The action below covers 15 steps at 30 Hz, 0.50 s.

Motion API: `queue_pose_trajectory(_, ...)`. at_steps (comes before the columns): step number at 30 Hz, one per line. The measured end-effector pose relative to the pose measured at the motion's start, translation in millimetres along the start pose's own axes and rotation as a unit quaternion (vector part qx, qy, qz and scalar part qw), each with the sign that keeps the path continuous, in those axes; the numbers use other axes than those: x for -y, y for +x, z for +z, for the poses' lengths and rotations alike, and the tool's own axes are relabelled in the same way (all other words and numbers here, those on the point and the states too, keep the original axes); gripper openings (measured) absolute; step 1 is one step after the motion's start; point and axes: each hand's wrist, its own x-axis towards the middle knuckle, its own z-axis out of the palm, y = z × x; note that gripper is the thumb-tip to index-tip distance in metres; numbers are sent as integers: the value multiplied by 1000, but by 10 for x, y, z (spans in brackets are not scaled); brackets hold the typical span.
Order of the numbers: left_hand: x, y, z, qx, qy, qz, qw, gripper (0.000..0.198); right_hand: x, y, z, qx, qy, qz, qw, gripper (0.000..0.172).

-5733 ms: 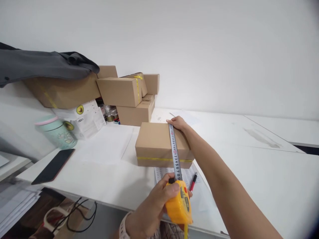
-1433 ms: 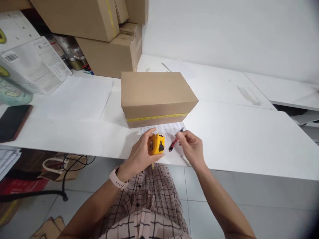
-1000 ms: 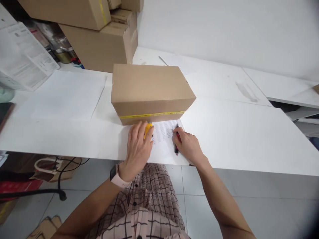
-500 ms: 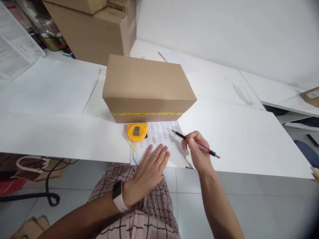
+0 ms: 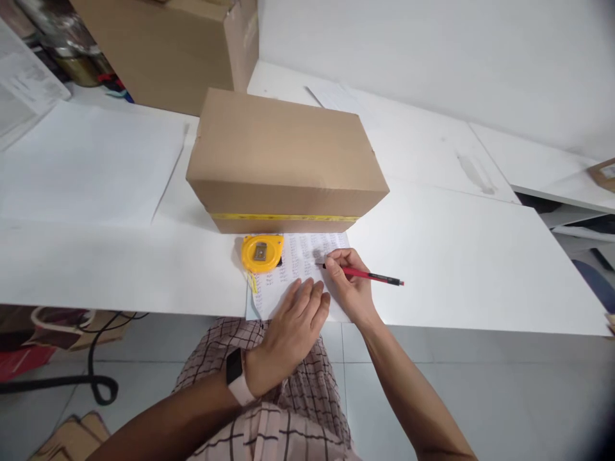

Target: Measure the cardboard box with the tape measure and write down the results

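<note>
A sheet covered in handwritten columns lies at the table's front edge. My left hand rests flat on its lower part, fingers stretched out. Over the sheet's right side, my right hand grips a red and black pen, its tip at the written columns. A yellow tape measure sits on the sheet's left part. Right behind the sheet stands a closed cardboard box with a yellow strip along its lower front.
A larger cardboard box stands at the back left. Large white sheets lie on the left of the white table. Jars are at the far left. A black cable hangs below.
My right hand has moved left, bringing the pen further over the sheet and turning it flatter. My left hand stays on the paper. The view has shifted slightly.
</note>
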Motion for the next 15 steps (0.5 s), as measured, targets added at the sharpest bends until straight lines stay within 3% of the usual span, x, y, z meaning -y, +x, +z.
queue_pose_trajectory(4, -16, 28, -1, 9, 27, 5, 1000, 36, -17, 41, -19, 14, -29, 18, 999, 26)
queue_pose_trajectory(9, 7, 9, -45, 11, 39, 20, 999, 40, -4, 36, -12, -12, -80, -26, 996, 27)
queue_pose_trajectory(15, 19, 8, -44, -7, 39, 22, 999, 41, -3, -12, 41, -36, -82, -2, 996, 30)
